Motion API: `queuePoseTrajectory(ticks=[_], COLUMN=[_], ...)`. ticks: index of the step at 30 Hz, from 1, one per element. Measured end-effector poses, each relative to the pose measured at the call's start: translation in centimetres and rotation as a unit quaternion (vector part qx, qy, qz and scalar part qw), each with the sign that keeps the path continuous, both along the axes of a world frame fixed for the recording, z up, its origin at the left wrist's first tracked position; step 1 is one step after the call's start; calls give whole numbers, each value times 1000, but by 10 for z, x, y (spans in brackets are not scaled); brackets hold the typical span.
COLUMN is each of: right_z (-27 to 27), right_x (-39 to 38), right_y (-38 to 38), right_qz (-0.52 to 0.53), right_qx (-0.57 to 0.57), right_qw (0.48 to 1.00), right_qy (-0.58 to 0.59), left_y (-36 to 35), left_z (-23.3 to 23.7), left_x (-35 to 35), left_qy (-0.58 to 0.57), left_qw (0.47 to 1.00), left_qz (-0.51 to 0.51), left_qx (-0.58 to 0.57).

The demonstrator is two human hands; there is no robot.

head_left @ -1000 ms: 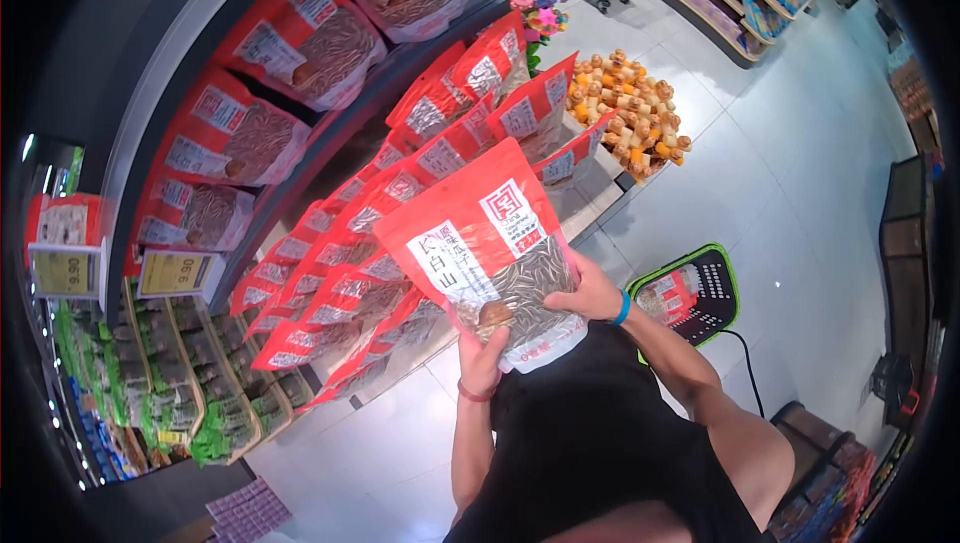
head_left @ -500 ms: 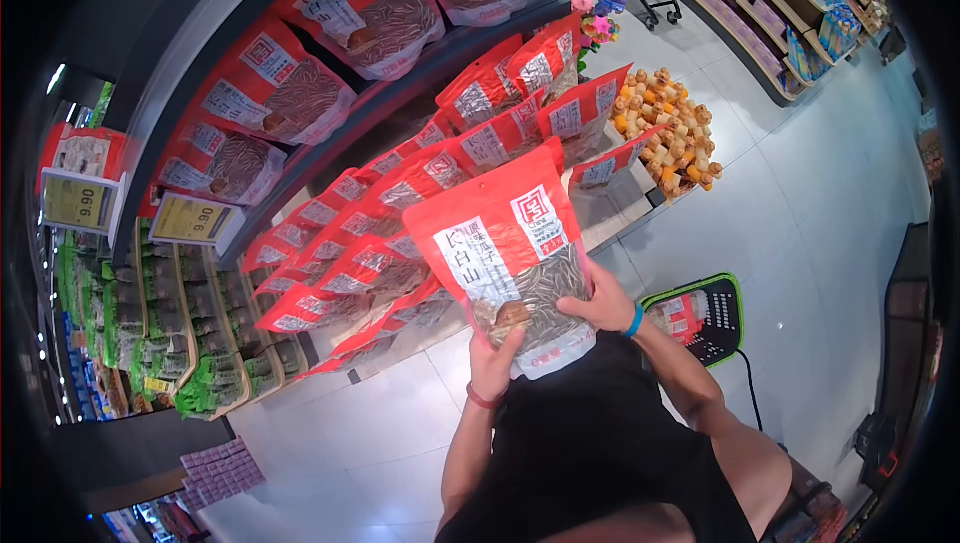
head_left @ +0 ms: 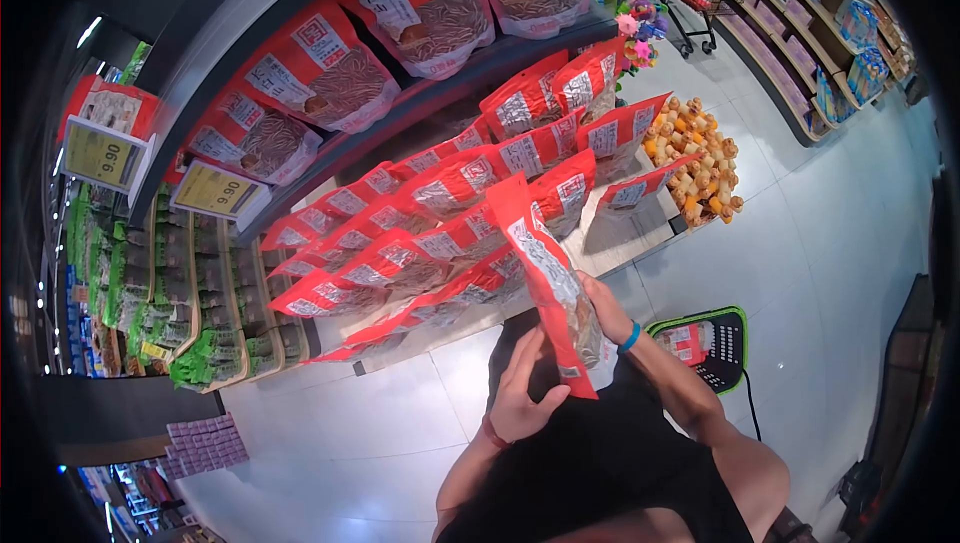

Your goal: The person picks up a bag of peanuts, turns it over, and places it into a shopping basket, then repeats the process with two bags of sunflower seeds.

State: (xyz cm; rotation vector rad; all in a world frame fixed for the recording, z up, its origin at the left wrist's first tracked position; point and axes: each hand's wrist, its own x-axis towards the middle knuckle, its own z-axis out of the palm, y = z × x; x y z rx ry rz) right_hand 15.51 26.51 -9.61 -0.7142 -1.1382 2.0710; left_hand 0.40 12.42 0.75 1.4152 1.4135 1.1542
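Observation:
A red bag of sunflower seeds is held in front of me, turned nearly edge-on, its clear window showing the seeds. My right hand, with a blue wristband, grips the bag's right side; part of those fingers is hidden behind it. On the other side, my left hand is open, thumb spread and fingers stretched along the bag's lower left edge. Just beyond the bag, rows of matching red seed bags stand on a low display.
More red bags line the shelf above, with yellow price tags at left. Green packs fill the lower left racks. A green-rimmed black basket with a red package stands on the floor at right, below a pile of orange-and-beige items.
The bag has turned from facing me to nearly edge-on. My left hand has let go and opened beside it, while the right keeps hold. The view has shifted slightly.

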Motion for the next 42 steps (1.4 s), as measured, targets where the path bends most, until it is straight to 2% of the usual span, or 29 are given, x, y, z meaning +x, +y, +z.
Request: queuePoseTrajectory(ticks=[2, 6, 7, 8, 10, 12, 13, 15, 20, 23, 28, 29, 30, 32, 33, 34, 36, 37, 38, 40, 42], right_z=[-5, 5, 7, 10, 11, 2, -4, -15, -20, -18, -12, -12, -12, -19, -47, -71, 10, 38, 67, 119, 157], right_x=[5, 14, 13, 12, 10, 9, 9, 6, 9, 12, 7, 5, 2, -3, -12, -8, -8, -7, -8, 0, 3], right_y=[1, 2, 1, -1, -6, -13, -17, -22, -28, -27, -25, -26, -26, -25, -20, -26, -19, -17, -16, -16, -22], right_qz=[4, 21, 18, 33, 3, 30, 16, 35, 4, -13, 0, 13, 32, 28, 126, 147, 164, 172, 177, 172, 153], right_qx=[-18, 50, 63, 39, 28, 24, 11, 21, 24, 21, 31, -11, -6, -97, -248, -245, -103, -64, -74, -106, -165], right_qw=[1000, 998, 997, 996, 996, 995, 996, 996, 996, 996, 993, 993, 992, 984, 937, 935, 979, 983, 981, 974, 961], right_qy=[12, 8, 27, 78, 82, 90, 86, 79, 83, 89, 115, 117, 120, 150, 211, 208, 58, 4, -27, -103, -163], left_y=[3, 2, 5, 3, -3, -3, 0, -1, 6, 10, 31, 36, 39, 43, 41, 41, 44, 39, 34, 29, 29], left_z=[1, -4, -4, -10, -20, -19, -17, -24, -21, -24, -7, 0, -5, -1, 0, -1, -8, -21, -24, -26, -27], left_x=[0, -2, 0, -3, -9, -13, -10, -17, -15, -20, -6, -1, -2, 7, 10, 14, 19, 20, 21, 24, 24], left_qy=[-24, -37, -64, -100, -100, -92, -123, -109, -114, -62, 37, 55, 107, 178, 212, 217, 267, 303, 309, 334, 328], left_qw=[999, 999, 997, 995, 994, 992, 989, 990, 985, 991, 994, 994, 987, 975, 967, 966, 911, 892, 890, 884, 892], left_qz=[-20, -8, 0, -2, -2, 11, 44, 33, 30, -22, -94, -91, -109, -71, -28, -8, 20, -7, 10, -35, -16], left_qx=[39, 11, 34, 17, -32, -83, -74, -88, -128, -117, -29, -25, 52, 116, 140, 142, 315, 335, 335, 325, 312])
